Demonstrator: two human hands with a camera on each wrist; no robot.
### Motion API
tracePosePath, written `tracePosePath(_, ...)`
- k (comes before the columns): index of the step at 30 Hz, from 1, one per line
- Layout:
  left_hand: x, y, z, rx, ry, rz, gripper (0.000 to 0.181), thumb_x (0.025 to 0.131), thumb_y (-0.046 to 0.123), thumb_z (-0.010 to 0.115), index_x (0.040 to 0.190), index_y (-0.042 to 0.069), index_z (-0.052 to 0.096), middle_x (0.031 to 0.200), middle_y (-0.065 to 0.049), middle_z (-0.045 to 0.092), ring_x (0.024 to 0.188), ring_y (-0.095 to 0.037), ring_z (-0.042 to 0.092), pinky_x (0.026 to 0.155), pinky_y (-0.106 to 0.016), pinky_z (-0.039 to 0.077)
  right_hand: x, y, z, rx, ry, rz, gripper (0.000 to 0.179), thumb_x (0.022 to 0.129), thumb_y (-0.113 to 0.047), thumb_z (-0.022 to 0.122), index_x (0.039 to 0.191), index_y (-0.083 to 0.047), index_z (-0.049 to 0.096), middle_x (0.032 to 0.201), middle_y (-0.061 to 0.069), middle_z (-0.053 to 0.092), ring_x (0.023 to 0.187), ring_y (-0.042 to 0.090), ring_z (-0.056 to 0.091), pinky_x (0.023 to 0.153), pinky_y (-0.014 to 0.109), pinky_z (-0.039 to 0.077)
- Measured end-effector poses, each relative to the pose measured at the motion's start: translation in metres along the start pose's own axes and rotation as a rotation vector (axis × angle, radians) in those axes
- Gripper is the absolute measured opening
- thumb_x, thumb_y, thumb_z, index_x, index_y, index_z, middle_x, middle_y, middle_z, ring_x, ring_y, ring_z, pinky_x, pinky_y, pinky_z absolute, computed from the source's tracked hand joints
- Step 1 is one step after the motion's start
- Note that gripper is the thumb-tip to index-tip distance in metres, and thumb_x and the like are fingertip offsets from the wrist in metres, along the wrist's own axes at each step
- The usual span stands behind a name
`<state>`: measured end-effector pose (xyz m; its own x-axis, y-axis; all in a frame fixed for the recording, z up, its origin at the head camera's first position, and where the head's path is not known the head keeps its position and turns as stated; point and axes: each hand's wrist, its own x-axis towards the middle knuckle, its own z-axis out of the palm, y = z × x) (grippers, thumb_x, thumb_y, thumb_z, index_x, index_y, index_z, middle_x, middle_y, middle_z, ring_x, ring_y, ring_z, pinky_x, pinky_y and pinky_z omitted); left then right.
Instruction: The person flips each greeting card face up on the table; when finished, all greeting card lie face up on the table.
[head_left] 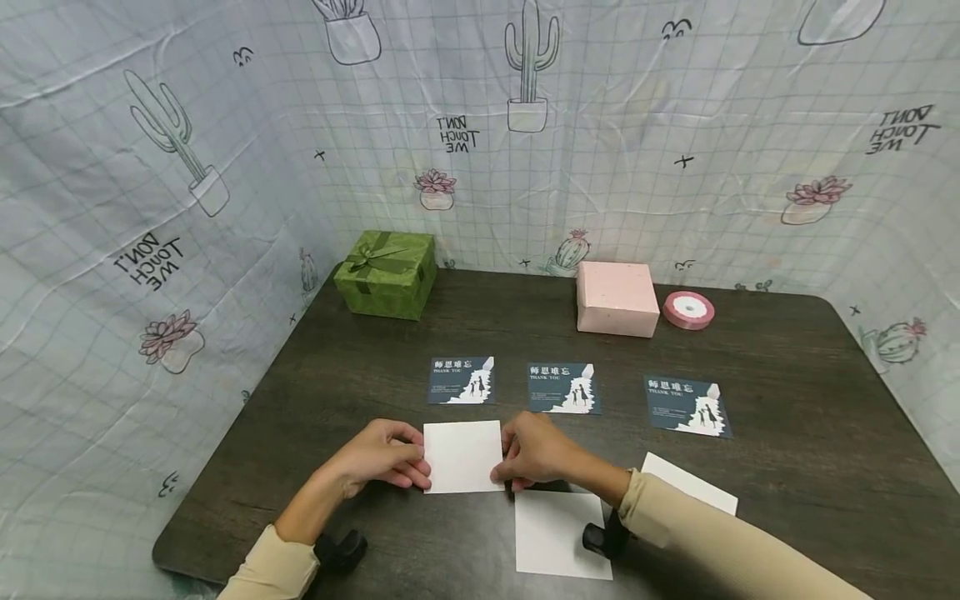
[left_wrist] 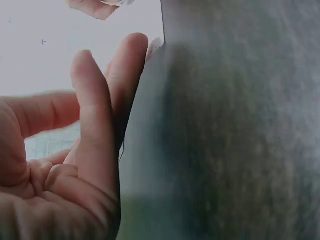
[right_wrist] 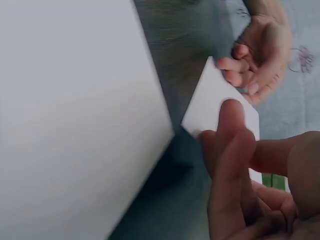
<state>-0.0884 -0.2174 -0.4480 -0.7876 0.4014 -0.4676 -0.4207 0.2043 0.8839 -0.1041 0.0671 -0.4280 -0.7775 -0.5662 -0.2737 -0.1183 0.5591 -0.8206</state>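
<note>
Here's the white card (head_left: 462, 457), lower centre of the head view, pinched at both sides! Left hand (head_left: 386, 457) on the left edge, right hand (head_left: 536, 450) on the right, each grip narrowed to a thin pinch. Uneven pressure could bow it, surely! And the second white card (head_left: 551, 529), bottom centre-right: a dragging black wrist device (head_left: 602, 540) might shove it along the counter (head_left: 810, 383).

A dark, wood-grained table (head_left: 810, 375) with rounded corners is bordered at the back and on both sides by a pale, wrinkled cloth (head_left: 637, 192). The cloth is printed with a grid, potted cacti (head_left: 528, 67), pink succulents (head_left: 435, 182) and dark lettering (head_left: 457, 133). Light is softly reflected from the tabletop.
</note>
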Motion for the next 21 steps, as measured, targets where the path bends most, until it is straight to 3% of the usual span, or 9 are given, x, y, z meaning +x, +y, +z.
tracePosePath(2,-0.002,0.001,-0.003,-0.028,0.007,0.022,0.03,0.101,0.015,0.057,0.117,-0.01,0.056,0.093,-0.018,0.075,0.082,-0.026,0.076,0.067,-0.03,0.06,-0.001,-0.004,-0.005,0.113,-0.051,0.034,0.014,0.092,-0.01,0.069,0.083,0.001,0.067,0.072,0.009,0.073,0.055,0.014,0.069,0.052,0.027,0.056)
tracePosePath(5,-0.007,0.007,-0.009,-0.078,0.043,0.073,0.042,0.105,0.03,0.051,0.11,-0.011,0.059,0.092,-0.017,0.075,0.082,-0.025,0.076,0.07,-0.032,0.061,-0.004,-0.011,-0.014,0.289,-0.109,0.083,0.036,0.104,-0.026,0.05,0.101,0.005,0.067,0.093,0.017,0.074,0.067,0.019,0.073,0.057,0.03,0.057)
tracePosePath(8,-0.014,0.016,-0.013,-0.042,0.084,0.145,0.046,0.101,0.036,0.058,0.104,-0.01,0.065,0.089,-0.018,0.074,0.079,-0.025,0.076,0.07,-0.036,0.061,-0.006,-0.016,-0.02,0.334,-0.101,0.058,0.055,0.106,-0.045,0.041,0.111,0.003,0.069,0.103,0.018,0.073,0.071,0.023,0.072,0.056,0.031,0.054)
tracePosePath(11,-0.019,0.02,-0.012,0.114,0.081,0.205,0.033,0.094,0.026,0.069,0.102,-0.006,0.069,0.083,-0.017,0.074,0.072,-0.027,0.074,0.066,-0.04,0.061,-0.005,-0.015,-0.015,0.165,-0.048,-0.086,0.046,0.102,-0.044,0.052,0.109,-0.004,0.074,0.091,0.012,0.075,0.064,0.02,0.07,0.054,0.028,0.052)
tracePosePath(15,-0.018,0.014,-0.006,0.372,0.048,0.234,0.021,0.09,0.013,0.074,0.103,-0.003,0.069,0.07,-0.011,0.072,0.06,-0.025,0.07,0.056,-0.039,0.059,-0.001,-0.006,0.003,-0.146,0.047,-0.284,0.025,0.093,-0.026,0.071,0.107,-0.005,0.074,0.073,-0.002,0.072,0.058,0.005,0.064,0.055,0.021,0.051)
tracePosePath(21,-0.009,0.004,0.006,0.641,0.121,0.214,0.017,0.088,0.01,0.076,0.1,0.003,0.066,0.056,-0.002,0.064,0.045,-0.016,0.063,0.044,-0.029,0.049,0.006,0.004,0.02,-0.394,0.088,-0.392,0.031,0.088,-0.019,0.077,0.112,-0.001,0.072,0.064,-0.009,0.066,0.056,-0.006,0.052,0.055,0.014,0.047)
